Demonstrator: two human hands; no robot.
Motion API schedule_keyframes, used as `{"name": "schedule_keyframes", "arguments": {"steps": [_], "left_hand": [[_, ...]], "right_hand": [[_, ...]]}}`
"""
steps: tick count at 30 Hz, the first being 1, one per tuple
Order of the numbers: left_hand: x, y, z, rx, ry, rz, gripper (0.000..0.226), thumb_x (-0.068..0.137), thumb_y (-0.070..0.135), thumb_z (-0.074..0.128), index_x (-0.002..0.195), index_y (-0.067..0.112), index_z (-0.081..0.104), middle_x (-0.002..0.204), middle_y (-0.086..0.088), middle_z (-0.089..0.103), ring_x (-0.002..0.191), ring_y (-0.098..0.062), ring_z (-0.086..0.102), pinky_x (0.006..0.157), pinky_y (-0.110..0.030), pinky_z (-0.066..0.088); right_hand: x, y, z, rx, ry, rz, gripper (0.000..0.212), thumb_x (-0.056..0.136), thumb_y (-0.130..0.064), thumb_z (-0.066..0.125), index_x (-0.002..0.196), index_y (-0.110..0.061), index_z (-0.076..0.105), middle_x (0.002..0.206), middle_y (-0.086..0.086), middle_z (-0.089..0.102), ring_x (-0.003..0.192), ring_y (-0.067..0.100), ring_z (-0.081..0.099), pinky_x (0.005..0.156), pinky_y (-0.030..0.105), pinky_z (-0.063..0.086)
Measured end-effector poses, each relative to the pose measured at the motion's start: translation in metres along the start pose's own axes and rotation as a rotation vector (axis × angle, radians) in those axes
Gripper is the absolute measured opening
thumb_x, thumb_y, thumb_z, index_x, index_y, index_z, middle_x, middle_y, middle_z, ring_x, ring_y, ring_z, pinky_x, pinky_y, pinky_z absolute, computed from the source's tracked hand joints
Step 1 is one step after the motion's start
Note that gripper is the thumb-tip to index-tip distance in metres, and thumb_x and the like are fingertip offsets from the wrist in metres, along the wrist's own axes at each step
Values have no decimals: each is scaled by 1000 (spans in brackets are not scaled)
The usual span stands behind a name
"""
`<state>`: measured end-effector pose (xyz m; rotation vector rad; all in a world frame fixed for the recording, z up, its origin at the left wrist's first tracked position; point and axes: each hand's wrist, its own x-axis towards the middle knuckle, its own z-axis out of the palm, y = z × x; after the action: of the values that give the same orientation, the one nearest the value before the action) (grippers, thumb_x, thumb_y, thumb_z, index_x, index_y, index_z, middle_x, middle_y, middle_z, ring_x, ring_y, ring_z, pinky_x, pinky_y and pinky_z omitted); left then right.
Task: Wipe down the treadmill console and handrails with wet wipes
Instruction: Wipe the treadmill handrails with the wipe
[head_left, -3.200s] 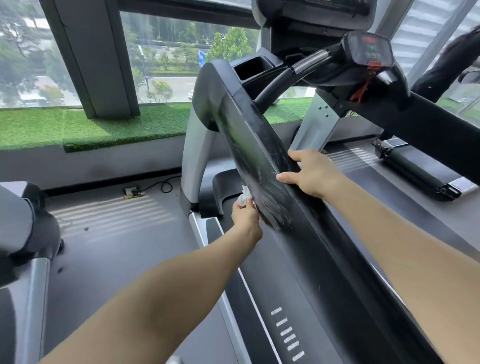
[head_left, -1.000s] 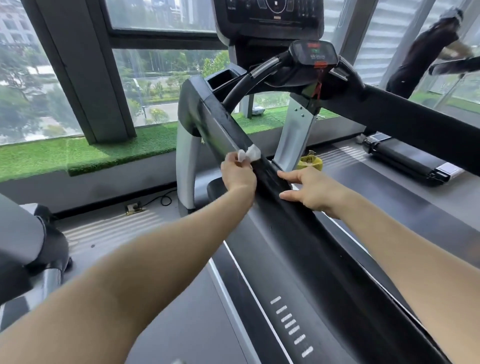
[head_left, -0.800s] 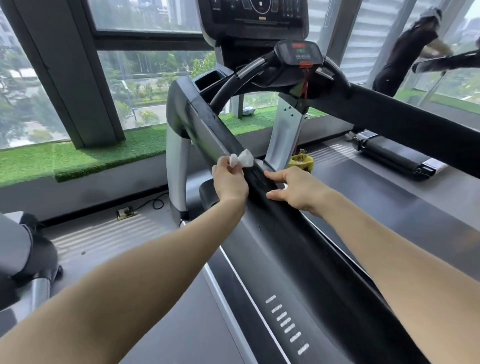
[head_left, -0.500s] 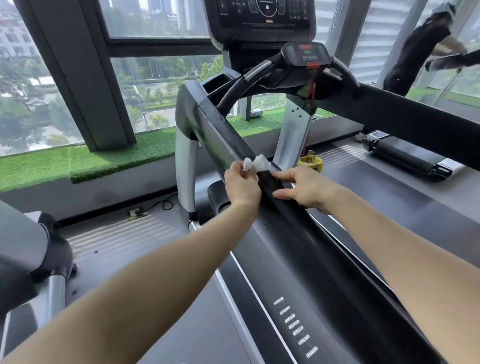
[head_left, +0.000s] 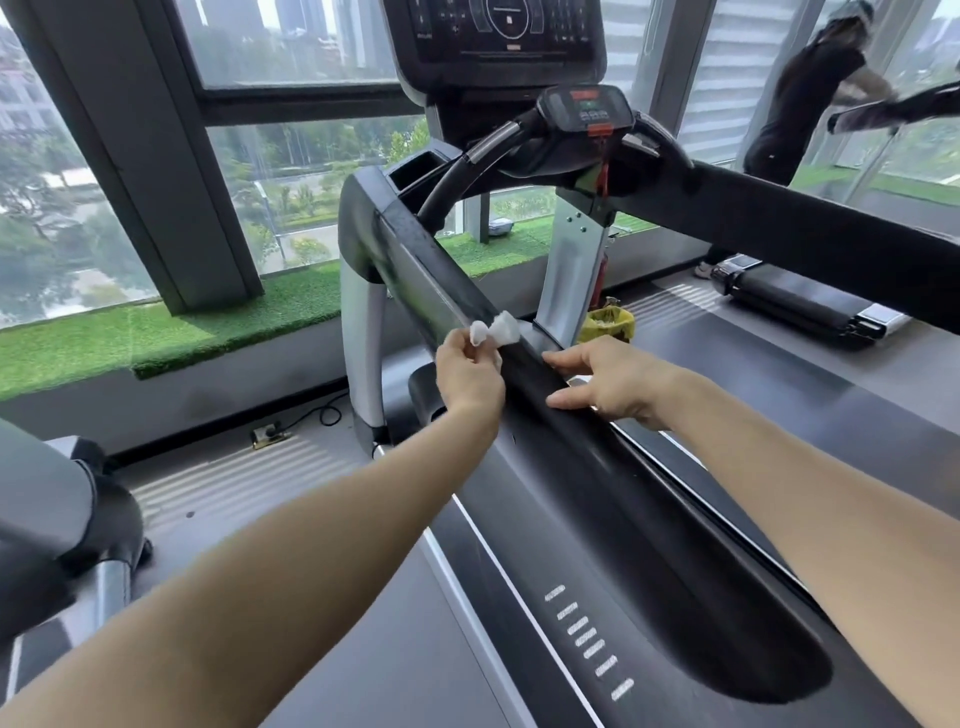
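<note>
Gym floor beside tall windows, artificial turf along the sill. The left handrail (head_left: 545, 395) of the treadmill runs broad, black and glossy toward the console (head_left: 501, 36). Left hand (head_left: 470, 374) pinches a crumpled wet wipe (head_left: 496, 330) against the rail's top face. Right hand (head_left: 615, 384) lies on the rail, fingers extended, holding nothing. The wipe appears soft, light and limp; best bunched between fingertips.

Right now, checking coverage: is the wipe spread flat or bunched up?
Bunched. The wet wipe is a crumpled wad pinched by the left hand against the handrail.
</note>
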<state>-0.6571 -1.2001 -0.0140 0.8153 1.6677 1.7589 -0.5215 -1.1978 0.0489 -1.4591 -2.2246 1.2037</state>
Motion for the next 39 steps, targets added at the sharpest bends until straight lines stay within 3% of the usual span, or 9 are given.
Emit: {"name": "schedule_keyframes", "arguments": {"steps": [2, 7, 11, 13, 20, 25, 31, 36, 39], "left_hand": [[18, 7, -2, 16, 14, -43, 20, 98, 16, 47, 78, 17, 43, 66, 1, 45, 54, -14, 39, 42, -16, 37], [-17, -18, 1, -97, -37, -93, 28, 95, 16, 51, 70, 26, 42, 67, 3, 47, 62, -18, 41, 63, -35, 37], [-69, -40, -2, -170, -128, -102, 19, 94, 25, 53, 77, 31, 49, 79, -3, 51, 66, -15, 45, 66, -35, 39], [-51, -32, -2, -158, -81, -105, 21, 93, 25, 54, 74, 30, 48, 75, -2, 50, 64, -19, 44, 65, -40, 40], [20, -11, -2, -125, 56, -233, 29, 97, 19, 49, 70, 20, 39, 64, 3, 42, 65, -20, 39, 66, -33, 37], [-75, -14, -7, -142, -49, -242, 24, 98, 14, 46, 76, 20, 42, 64, 3, 44, 55, -10, 39, 45, -12, 36], [-127, -20, -6, -152, -55, -314, 17, 97, 16, 49, 81, 22, 49, 71, 5, 52, 64, -9, 47, 61, -20, 41], [-69, -8, 3, -158, 164, -410, 22, 97, 16, 47, 76, 17, 41, 65, 0, 43, 51, -16, 37, 45, -19, 34], [-96, -20, 10, -179, 191, -362, 25, 97, 19, 48, 73, 21, 42, 66, 3, 44, 59, -15, 37, 64, -27, 36]], "right_hand": [[2, 0, 0, 9, 1, 10, 61, 87, -4, 64, 142, -12, 39, 141, 2, 47, 110, 6, 47, 85, 17, 39], [4, 4, 2, -20, 34, 21, 60, 88, -8, 64, 142, -15, 40, 140, -1, 48, 121, 6, 46, 88, 14, 35], [8, -1, 1, 29, -10, 74, 55, 91, -1, 57, 142, -12, 40, 139, 4, 48, 108, 6, 48, 55, 0, 38], [9, -2, -1, 73, -10, 112, 54, 92, 1, 55, 142, -14, 41, 138, 5, 49, 100, 6, 50, 51, 5, 40], [7, 1, 4, 135, 28, 124, 55, 91, 5, 54, 141, -12, 41, 135, 7, 50, 104, 10, 50, 55, 10, 43], [6, 1, 5, 39, 69, 66, 54, 91, -1, 57, 141, -13, 41, 139, 5, 49, 117, 13, 50, 87, 22, 41], [-14, 6, 6, -53, 13, 5, 56, 94, -1, 52, 145, -12, 33, 146, 7, 41, 131, 18, 42, 98, 20, 31], [-37, 26, 0, -59, -48, -38, 57, 95, -2, 51, 146, -15, 31, 143, 2, 44, 121, 15, 47, 89, 15, 31], [-38, 31, -1, -63, -43, -84, 56, 94, -4, 54, 145, -14, 33, 146, -3, 40, 117, 10, 46, 89, 16, 35]]}}
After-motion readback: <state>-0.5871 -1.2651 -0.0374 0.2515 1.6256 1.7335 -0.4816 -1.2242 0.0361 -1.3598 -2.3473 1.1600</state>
